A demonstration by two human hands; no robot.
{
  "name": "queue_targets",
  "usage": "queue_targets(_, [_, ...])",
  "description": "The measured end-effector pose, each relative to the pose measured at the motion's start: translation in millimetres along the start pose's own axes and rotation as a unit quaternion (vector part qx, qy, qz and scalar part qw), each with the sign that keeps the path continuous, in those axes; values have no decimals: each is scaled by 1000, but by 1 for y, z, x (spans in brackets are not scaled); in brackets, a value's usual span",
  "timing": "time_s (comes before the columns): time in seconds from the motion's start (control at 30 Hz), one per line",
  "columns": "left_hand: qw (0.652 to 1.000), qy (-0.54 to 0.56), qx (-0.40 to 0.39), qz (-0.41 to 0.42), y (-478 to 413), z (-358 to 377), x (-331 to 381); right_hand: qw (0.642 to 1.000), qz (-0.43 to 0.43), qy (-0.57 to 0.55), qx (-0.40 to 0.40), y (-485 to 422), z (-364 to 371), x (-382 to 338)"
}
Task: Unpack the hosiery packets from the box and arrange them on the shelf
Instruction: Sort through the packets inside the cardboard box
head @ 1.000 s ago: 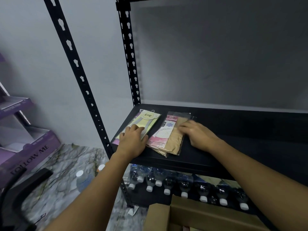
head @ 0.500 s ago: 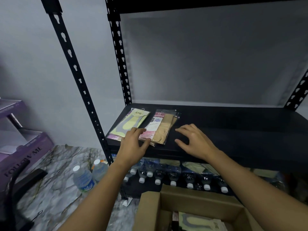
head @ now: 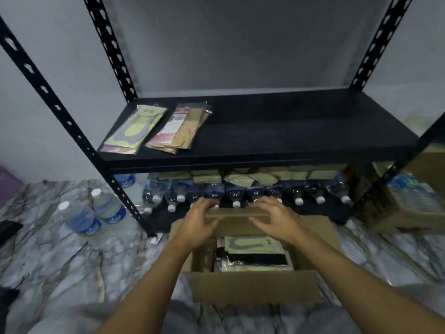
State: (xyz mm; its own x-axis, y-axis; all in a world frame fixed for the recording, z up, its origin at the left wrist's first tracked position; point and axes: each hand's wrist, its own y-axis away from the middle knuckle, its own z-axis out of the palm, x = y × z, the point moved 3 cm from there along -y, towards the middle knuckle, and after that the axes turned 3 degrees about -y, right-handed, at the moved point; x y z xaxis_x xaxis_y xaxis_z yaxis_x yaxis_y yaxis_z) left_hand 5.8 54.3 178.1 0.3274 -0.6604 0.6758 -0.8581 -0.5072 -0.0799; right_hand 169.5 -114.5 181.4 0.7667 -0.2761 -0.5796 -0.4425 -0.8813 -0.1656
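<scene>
Our left hand (head: 199,222) and right hand (head: 277,220) hover over the far flap of the cardboard box (head: 252,285), fingers loosely spread, holding nothing. Just nearer, inside it, lie hosiery packets (head: 252,247); shelved packets (head: 180,131) rest far left on the shelf (head: 289,131).

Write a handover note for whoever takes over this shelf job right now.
Left hand: open, empty, over the cardboard box's far flap.
Right hand: open, empty, over the same flap.
Done: green packets and beige packets lie side by side at the shelf's left end.
Left: the remaining packets sit in the box; move them to the shelf, right of those.
</scene>
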Motion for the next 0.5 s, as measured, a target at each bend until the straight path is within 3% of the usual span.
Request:
queue_targets(0.1, [997, 0, -63, -47, 2, 49, -22, 995, 71, 32, -67, 22, 28, 35])
queue_targets(0.37, [978, -32, -193, -70, -13, 158, -78, 986, 105, 39, -120, 42, 75, 111])
queue_targets(0.5, [971, -72, -214, -81, -24, 192, -100, 981, 120, 52, -147, 34, 103, 135])
